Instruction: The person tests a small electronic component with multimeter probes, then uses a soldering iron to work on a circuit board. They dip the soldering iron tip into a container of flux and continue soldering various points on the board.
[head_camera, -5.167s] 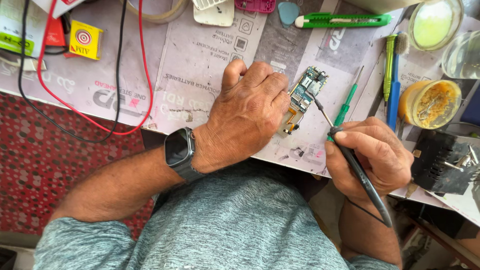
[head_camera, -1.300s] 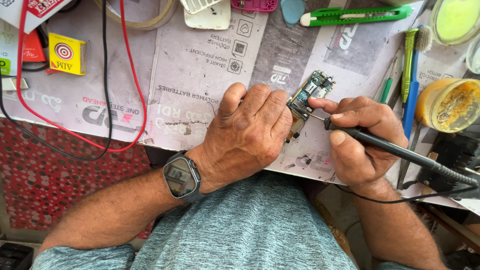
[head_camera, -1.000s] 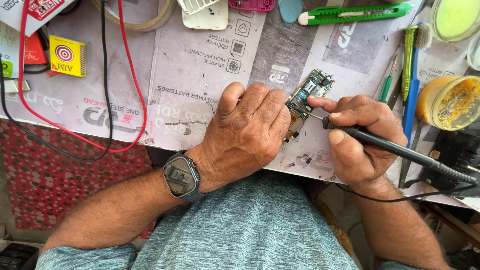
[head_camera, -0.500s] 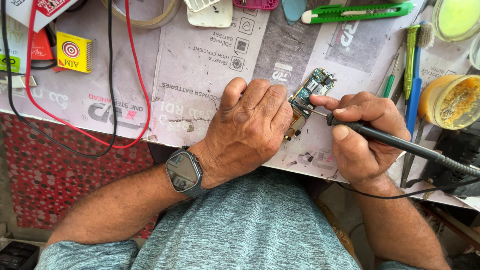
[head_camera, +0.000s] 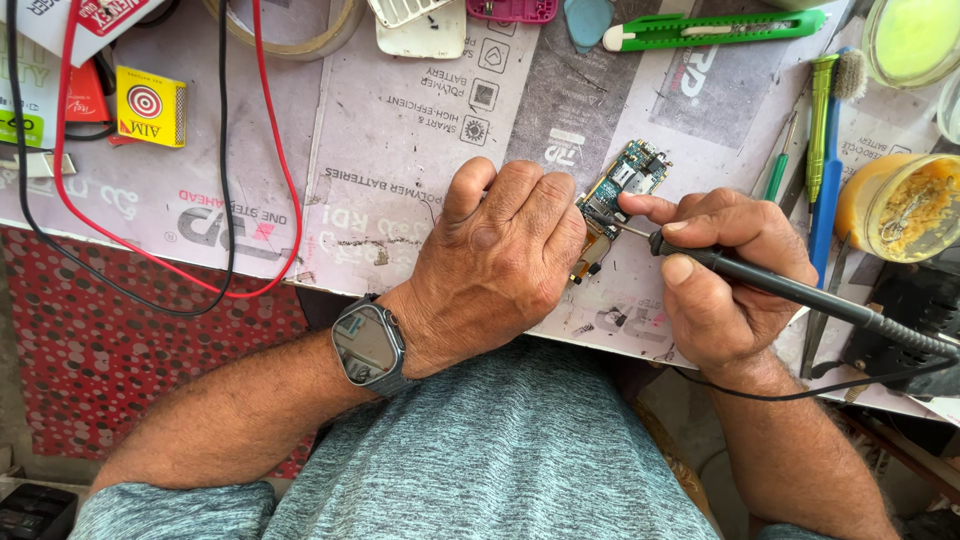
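Across the bench (head_camera: 420, 190), which is lying under printed grey cardboard sheets, we are working from above with both forearms reaching in over our grey shirt. Red and black wires (head_camera: 250, 200) are looping over the left part of the bench, running past a small yellow box (head_camera: 150, 105). Our left hand (head_camera: 500, 260), wearing a dark square watch (head_camera: 368, 345) on the wrist, is lying palm down with its fingers (head_camera: 530, 195) curled and closed against the left edge of the small circuit board (head_camera: 615, 205), pressing it onto the cardboard. Our right hand (head_camera: 730, 280) is gripping a black soldering iron (head_camera: 780, 290) like a pen, its fingers (head_camera: 650, 208) wrapped shut around the handle, the forefinger stretching along toward the metal tip, which is touching the middle of the board. The iron's cord is trailing off to the right, below a dark stand. The board itself is sitting tilted between the two hands, near the front edge of the bench, its green and blue end pointing up and away from us. Just beyond our right hand, an orange tin (head_camera: 900, 205) of yellowish paste is standing open. Beside it, a blue-handled brush (head_camera: 828, 170) and a green screwdriver (head_camera: 778, 175) are lying side by side, and a green utility knife (head_camera: 715, 28) is resting along the far edge
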